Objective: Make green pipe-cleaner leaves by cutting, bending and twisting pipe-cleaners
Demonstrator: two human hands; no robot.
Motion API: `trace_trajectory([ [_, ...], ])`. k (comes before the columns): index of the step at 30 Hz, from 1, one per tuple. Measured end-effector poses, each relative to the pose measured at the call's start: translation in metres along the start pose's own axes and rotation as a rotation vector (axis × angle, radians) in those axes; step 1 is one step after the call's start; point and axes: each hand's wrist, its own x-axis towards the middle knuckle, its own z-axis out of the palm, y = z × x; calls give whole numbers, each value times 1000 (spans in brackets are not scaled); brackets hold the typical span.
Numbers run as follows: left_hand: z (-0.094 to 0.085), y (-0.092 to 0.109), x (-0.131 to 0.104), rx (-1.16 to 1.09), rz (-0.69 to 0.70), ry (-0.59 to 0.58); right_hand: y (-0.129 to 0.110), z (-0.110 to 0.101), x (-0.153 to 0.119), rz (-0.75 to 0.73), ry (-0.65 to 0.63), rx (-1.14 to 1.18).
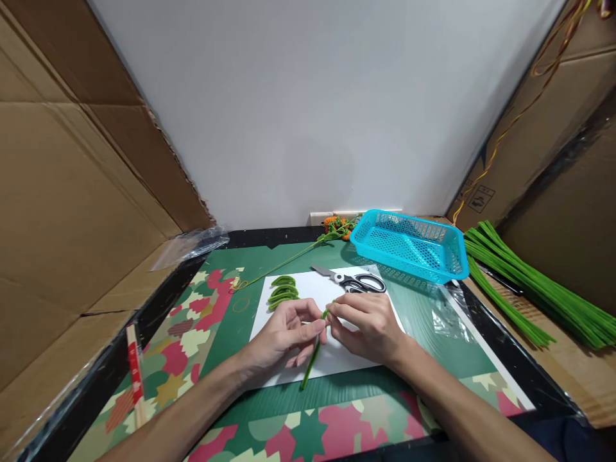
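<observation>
A flat, pale grey wall (298, 77) stands at the back, with a soft, dim shadow (317, 168) on it. Big brown cardboard sheets (72, 173) stand left and right. The flat desk (255, 238) seems black, though mostly edges show.

Room above fingers (308, 332); scissors (347, 280), basket (409, 271) beyond

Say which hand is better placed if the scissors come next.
Likely the right hand: the scissors lie just beyond it, handles on its side, while the left hand is farther away. Both hands are on the green strip, so the right would have to release it first.
</observation>
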Motion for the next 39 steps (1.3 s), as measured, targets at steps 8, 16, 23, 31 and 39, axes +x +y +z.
trace_trajectory([
  [8,-4,-1,0,56,-14,-5,-5,3,1,134,-2,191],
  [16,-3,-6,2,42,-58,-4,3,-1,1,0,-64,-62],
  [23,-3,-8,0,25,-57,-115,-6,1,1,67,15,170],
  [31,-2,-7,0,138,-16,-57,-4,11,-4,209,2,327],
  [39,-4,7,-4,821,271,328,2,13,-3,292,-111,85],
])
